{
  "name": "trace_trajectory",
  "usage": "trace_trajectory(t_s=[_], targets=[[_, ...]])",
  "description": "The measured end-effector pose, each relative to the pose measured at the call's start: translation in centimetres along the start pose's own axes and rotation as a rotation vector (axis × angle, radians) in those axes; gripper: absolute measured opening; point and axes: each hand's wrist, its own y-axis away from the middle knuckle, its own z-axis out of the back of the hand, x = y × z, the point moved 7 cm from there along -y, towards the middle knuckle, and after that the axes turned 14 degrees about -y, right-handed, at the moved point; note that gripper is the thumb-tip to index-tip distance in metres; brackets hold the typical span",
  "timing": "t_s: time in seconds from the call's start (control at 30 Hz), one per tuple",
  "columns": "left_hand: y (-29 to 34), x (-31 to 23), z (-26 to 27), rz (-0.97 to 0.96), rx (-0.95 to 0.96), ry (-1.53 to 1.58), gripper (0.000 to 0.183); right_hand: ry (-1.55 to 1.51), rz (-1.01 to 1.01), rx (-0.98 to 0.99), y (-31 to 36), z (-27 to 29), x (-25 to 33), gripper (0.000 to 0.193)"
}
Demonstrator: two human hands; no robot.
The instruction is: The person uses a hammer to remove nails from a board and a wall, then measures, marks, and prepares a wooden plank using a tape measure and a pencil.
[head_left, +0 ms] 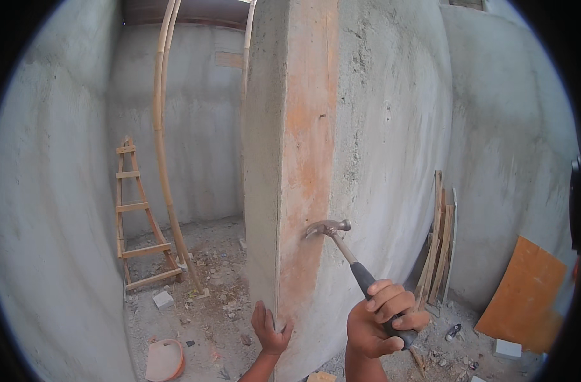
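Observation:
My right hand (386,318) is wrapped round the dark grip of a claw hammer (351,254). The hammer's claw end meets the face of an orange-brown strip (309,146), apparently a board, that runs up the end of a grey plastered wall (386,140). Lower down, my left hand (271,329) rests against the strip's left edge at the wall corner, fingers up and thumb apart. Nothing shows in its grasp. A small nail-like point (322,116) sticks out higher on the strip.
A wooden ladder (132,207) and bamboo poles (162,127) stand at the left. An orange-rimmed basin (165,360) and a white block (163,300) lie on the rubble-strewn floor. At right, wooden planks (441,248) and an orange sheet (523,293) lean on walls.

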Motion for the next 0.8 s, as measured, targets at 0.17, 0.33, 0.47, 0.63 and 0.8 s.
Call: trace_trajectory(t_s=[0.17, 0.33, 0.47, 0.63, 0.8], targets=[[-0.2, 0.1, -0.3, -0.01, 0.007, 0.009, 0.09, -0.049, -0.208, 0.133, -5.4, -0.3, -4.4, 0.033], [-0.1, 0.8, -0.5, -0.001, 0.017, 0.0, 0.091, -0.136, -0.378, -0.155, -14.6, -3.3, -11.7, 0.032], [-0.2, 0.7, -0.5, -0.024, -0.007, 0.015, 0.091, -0.101, -0.299, -0.17, -23.7, -7.1, -14.8, 0.035], [-0.3, 0.4, -0.6, -0.02, -0.008, 0.001, 0.091, -0.023, -0.312, -0.263, -29.2, -8.1, -17.8, 0.033], [0.3, -0.5, -0.4, -0.014, 0.001, 0.007, 0.091, -0.174, -0.269, -0.383, -27.4, -6.0, -15.1, 0.036]])
